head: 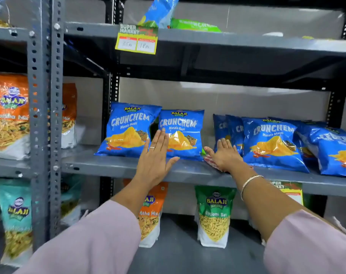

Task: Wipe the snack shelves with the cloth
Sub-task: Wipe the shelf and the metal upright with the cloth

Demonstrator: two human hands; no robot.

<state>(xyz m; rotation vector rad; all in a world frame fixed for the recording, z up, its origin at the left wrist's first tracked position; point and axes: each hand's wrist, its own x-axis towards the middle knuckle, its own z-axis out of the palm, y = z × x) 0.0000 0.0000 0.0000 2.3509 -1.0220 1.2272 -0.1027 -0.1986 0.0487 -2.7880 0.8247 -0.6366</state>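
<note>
The grey metal middle shelf (pixel 112 167) holds blue Crunchem chip bags. My left hand (pixel 155 155) is flat and open, its fingers resting against the second blue bag (pixel 185 123) from the left. My right hand (pixel 225 155) presses palm-down on a red-and-white checked cloth (pixel 209 160), which lies on the shelf in the gap between that bag and a cluster of blue bags (pixel 271 143) to the right. Most of the cloth is hidden under the hand.
Another blue bag (pixel 128 129) stands at the shelf's left end. A yellow price tag (pixel 136 41) hangs from the upper shelf. Orange (pixel 151 212) and green (pixel 214 214) snack pouches stand on the lower shelf. Perforated uprights (pixel 44 115) separate a left bay with orange and teal pouches.
</note>
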